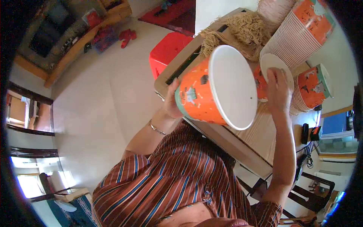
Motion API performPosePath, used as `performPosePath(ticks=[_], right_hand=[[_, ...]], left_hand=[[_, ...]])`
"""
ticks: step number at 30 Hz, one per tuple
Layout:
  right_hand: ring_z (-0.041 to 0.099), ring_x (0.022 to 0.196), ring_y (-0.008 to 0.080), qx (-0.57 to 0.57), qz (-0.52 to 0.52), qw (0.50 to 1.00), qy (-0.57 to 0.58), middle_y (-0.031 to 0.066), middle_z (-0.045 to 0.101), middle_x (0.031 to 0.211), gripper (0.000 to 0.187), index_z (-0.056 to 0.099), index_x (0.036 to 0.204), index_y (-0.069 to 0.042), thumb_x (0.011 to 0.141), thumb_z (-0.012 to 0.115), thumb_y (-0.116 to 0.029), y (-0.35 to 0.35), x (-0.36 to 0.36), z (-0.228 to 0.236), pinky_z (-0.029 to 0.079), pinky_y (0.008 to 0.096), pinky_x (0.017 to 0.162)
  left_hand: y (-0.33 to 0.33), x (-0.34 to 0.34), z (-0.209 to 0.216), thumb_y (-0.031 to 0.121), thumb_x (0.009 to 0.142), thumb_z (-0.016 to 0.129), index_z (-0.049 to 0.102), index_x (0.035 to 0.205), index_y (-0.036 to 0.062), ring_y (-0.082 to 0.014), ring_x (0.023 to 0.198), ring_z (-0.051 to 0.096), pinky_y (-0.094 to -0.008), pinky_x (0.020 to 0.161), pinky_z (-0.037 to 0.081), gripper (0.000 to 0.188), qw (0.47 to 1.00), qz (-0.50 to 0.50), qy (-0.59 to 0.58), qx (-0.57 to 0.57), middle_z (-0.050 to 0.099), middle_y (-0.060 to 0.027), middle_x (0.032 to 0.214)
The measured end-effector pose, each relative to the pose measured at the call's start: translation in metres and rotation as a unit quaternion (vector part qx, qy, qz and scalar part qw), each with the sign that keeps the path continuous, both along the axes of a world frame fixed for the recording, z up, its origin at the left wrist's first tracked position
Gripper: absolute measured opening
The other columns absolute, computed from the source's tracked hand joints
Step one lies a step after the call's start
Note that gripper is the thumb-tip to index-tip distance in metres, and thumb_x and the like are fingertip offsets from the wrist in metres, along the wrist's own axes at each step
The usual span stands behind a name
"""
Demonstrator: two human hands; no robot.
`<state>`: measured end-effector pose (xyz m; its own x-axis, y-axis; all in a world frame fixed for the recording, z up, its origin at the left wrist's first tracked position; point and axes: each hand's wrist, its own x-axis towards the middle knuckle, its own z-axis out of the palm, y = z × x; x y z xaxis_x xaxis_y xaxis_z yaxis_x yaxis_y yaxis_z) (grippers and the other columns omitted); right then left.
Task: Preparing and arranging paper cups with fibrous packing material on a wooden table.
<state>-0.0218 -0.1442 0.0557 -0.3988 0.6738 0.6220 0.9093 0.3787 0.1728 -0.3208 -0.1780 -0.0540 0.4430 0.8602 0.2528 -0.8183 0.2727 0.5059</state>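
My left hand [173, 101] is wrapped round the lower end of an orange paper bucket [198, 92] with a green base band and printed figures. This bucket is tilted, its white mouth turned to the right, and a small dark speck shows in it. Above the table, my right hand [279, 89] is closed on a second orange paper bucket [260, 82], fingers over its white rim. The held bucket hides part of that one. Just right of my right hand stands a stack of nested orange buckets [314, 89], and a taller stack [293, 38] leans behind it.
The wooden table [255, 138] runs diagonally under the buckets. Shaggy beige fabric [242, 32] lies at its far end, beside a pinkish bundle [275, 13]. A red stool [168, 53] stands left of the table. Black cables [309, 160] hang past its right edge.
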Motion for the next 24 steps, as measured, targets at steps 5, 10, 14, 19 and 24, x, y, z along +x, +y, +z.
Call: performPosePath(ticks=[5,10,14,19,24], right_hand=[[0.055,0.083,0.0112,-0.360,0.058,0.823,0.435,0.0073,0.060,0.097,0.021,0.056,0.108,-0.001,0.089,0.059,-0.010,-0.044,0.007,0.007,0.047,0.0266,0.074],[0.053,0.088,0.0148,-0.382,-0.080,0.853,0.345,0.0085,0.059,0.097,0.028,0.055,0.116,0.001,0.091,0.056,-0.010,-0.066,0.081,0.005,0.045,0.0293,0.081],[0.054,0.108,0.0187,-0.340,-0.122,0.877,0.316,0.0149,0.059,0.122,0.038,0.051,0.128,0.002,0.094,0.051,-0.014,-0.080,0.168,-0.007,0.042,0.0302,0.095],[0.059,0.097,0.0245,-0.340,-0.143,0.890,0.266,0.0199,0.062,0.110,0.029,0.054,0.119,0.002,0.095,0.046,-0.012,-0.092,0.190,-0.015,0.045,0.0352,0.088],[0.060,0.093,0.0307,-0.305,-0.099,0.917,0.235,0.0214,0.063,0.106,0.028,0.055,0.114,0.003,0.096,0.045,-0.015,-0.079,0.189,-0.043,0.046,0.0369,0.086]], left_hand=[[-0.012,0.049,0.004,0.059,0.091,0.042,0.028,0.146,0.0092,-0.0288,0.133,0.039,-0.0493,0.111,0.030,0.075,0.994,-0.097,0.017,-0.038,0.036,-0.0114,0.147],[-0.033,0.107,-0.016,0.038,0.096,0.050,0.035,0.142,0.0078,-0.0212,0.123,0.048,-0.0396,0.103,0.040,0.057,0.982,-0.167,0.028,-0.089,0.046,-0.0077,0.139],[-0.039,0.102,-0.028,0.036,0.096,0.051,0.047,0.135,0.0090,-0.0103,0.101,0.056,-0.0301,0.090,0.046,0.047,0.973,-0.112,0.202,0.024,0.058,-0.0028,0.121],[-0.010,0.030,-0.031,0.024,0.093,0.058,0.067,0.105,0.0049,-0.0083,0.077,0.059,-0.0242,0.069,0.048,0.024,0.846,0.141,0.505,0.096,0.066,-0.0013,0.087],[0.010,-0.012,-0.028,0.017,0.088,0.061,0.068,0.099,0.0019,-0.0113,0.073,0.057,-0.0271,0.065,0.047,0.020,0.752,0.281,0.590,0.091,0.063,-0.0049,0.085]])
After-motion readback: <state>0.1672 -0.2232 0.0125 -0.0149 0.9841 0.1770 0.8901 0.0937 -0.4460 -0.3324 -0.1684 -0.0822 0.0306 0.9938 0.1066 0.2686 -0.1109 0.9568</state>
